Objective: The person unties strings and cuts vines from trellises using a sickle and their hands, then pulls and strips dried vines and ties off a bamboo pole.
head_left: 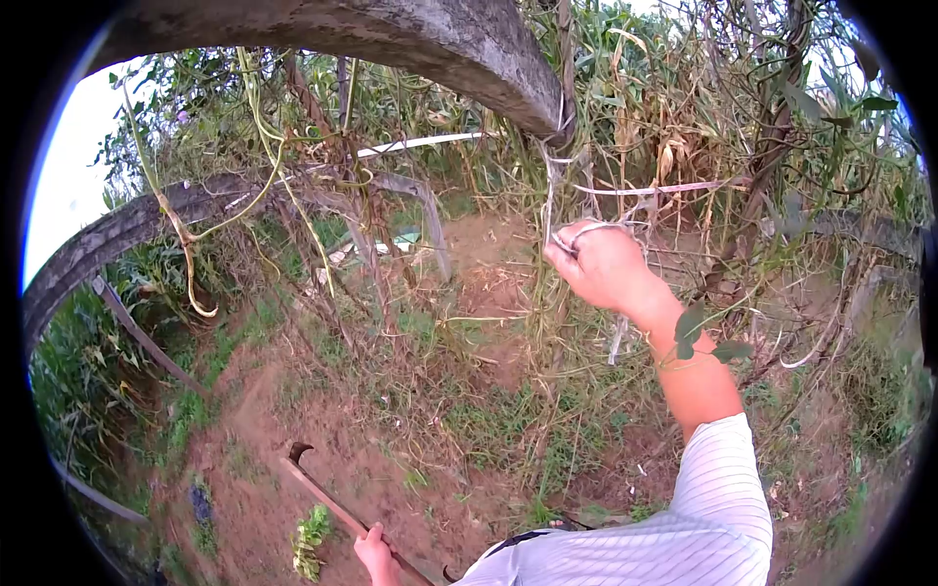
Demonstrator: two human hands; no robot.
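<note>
My right hand [601,264] is raised in front of me at the vine supports, its fingers closed around a pale cord [550,195]. The cord runs up to the end of a concrete beam [469,44], beside an upright pole. A loose whitish end dangles below my wrist. Low in the view, my left hand [374,549] is wrapped around the wooden handle of a sickle [327,496]. Its dark curved tip points up and to the left. A leafy vine stem crosses in front of my right forearm.
Dry vines [366,254] climb over posts and strings all around. A pale strap [664,188] stretches to the right of the pole. Another concrete beam [127,225] arches at the left. Corn plants [674,107] stand behind. A yellow-green leafy plant [311,542] grows on the bare soil.
</note>
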